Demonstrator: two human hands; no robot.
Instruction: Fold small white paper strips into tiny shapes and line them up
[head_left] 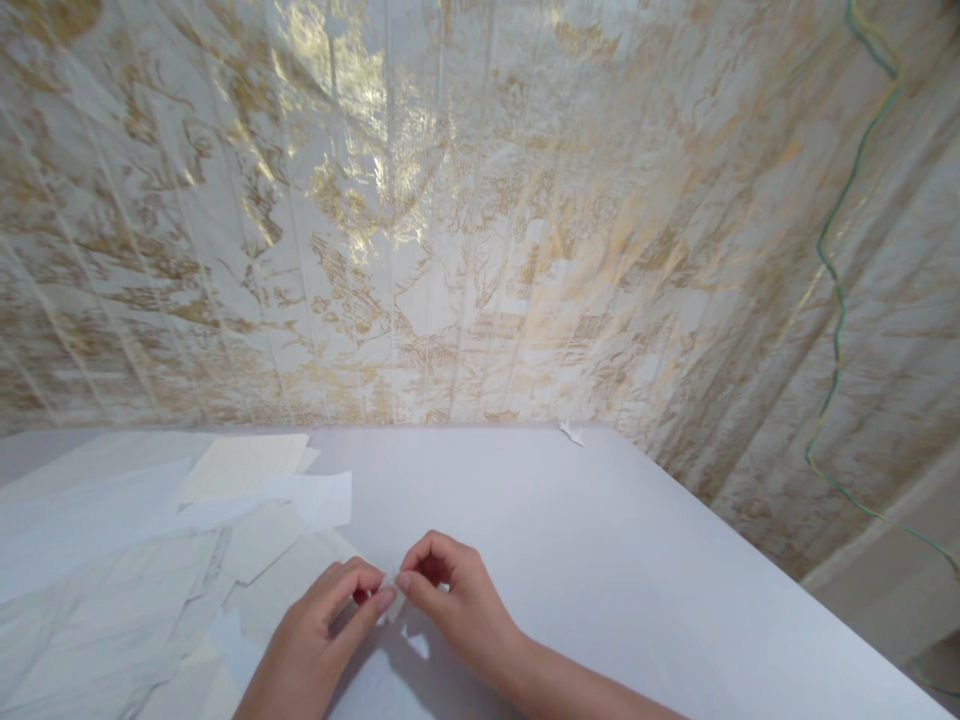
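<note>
Just above the white tabletop, my left hand (pixel 334 615) and my right hand (pixel 450 600) come together near the bottom middle. Between their fingertips is a small piece of white paper (pixel 393 592), pinched from both sides. Its exact folds are too small to make out. Thumb and forefinger of each hand press on it, with the other fingers curled in. A small white scrap (pixel 416 642) shows on the table just below the hands.
Overlapping sheets of white and cream paper (pixel 255 467) cover the left of the table (pixel 540 520). A small folded white paper shape (pixel 571 434) lies by the back edge. Gold-patterned curtain (pixel 450 250) hangs behind, and a green-yellow cord (pixel 838 330) dangles at right.
</note>
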